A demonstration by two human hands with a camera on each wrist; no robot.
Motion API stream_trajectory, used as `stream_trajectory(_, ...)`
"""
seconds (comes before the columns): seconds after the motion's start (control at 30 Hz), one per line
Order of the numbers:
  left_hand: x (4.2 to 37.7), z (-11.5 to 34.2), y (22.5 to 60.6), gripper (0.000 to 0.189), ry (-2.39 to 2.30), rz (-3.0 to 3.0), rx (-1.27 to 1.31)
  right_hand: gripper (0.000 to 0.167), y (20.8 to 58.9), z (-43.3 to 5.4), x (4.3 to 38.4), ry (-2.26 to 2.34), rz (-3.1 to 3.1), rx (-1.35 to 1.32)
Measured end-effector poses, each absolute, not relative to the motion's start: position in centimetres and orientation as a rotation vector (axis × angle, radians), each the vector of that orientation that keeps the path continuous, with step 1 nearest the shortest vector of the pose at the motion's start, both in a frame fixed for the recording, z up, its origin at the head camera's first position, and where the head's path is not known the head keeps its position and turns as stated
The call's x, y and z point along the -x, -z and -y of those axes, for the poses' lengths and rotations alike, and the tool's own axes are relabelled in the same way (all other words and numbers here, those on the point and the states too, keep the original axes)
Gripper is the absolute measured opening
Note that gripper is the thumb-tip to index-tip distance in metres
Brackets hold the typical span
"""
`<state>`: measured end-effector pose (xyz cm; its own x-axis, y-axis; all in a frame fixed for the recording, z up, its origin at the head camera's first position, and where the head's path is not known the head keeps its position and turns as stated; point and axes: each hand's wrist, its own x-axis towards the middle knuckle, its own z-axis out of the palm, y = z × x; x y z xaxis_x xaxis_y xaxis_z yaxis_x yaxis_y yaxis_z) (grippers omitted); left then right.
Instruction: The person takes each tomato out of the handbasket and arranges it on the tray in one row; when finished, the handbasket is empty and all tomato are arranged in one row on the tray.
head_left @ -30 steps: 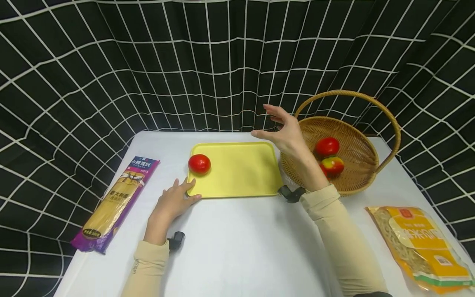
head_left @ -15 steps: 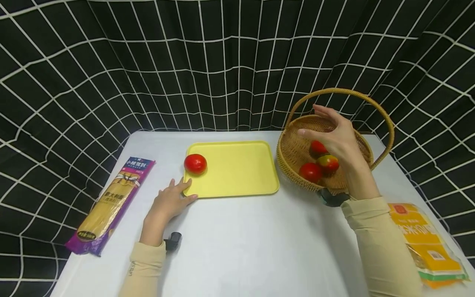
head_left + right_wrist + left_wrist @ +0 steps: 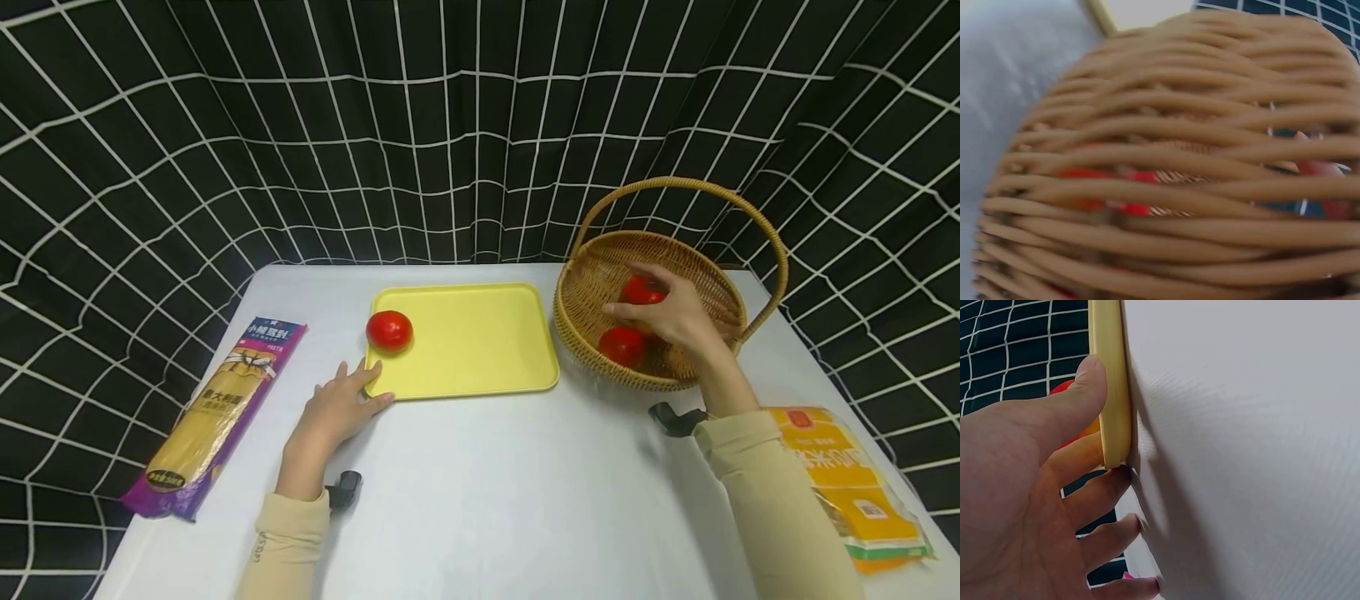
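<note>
A shiny red tomato-like fruit lies at the left end of a yellow tray. My left hand rests at the tray's near left corner, fingers spread on the table; in the left wrist view its thumb lies against the rim. Inside the wicker basket my right hand hangs over the fruit, thumb and fingers apart around a red fruit; contact cannot be made out. Another red fruit lies nearer. The red-and-yellow fruit is mostly hidden. Basket weave blocks the right wrist view.
A purple pasta packet lies on the left of the white table. At the right is an orange noodle packet, partly behind my right sleeve. The basket's tall handle arches over it. Black checked cloth stands behind.
My right hand has moved right from above the tray's far right corner to over the basket, then down among the fruit. My left hand stays at the tray's corner.
</note>
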<state>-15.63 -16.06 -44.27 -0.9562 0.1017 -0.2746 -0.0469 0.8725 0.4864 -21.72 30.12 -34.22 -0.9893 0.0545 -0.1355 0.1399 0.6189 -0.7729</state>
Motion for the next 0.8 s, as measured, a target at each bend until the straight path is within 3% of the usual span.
stream_trajectory(0.8,15.6,16.0,44.1,0.073,-0.736,-2.720,-0.002,0.079,37.0,-29.9,21.5,0.852,-2.727,0.003)
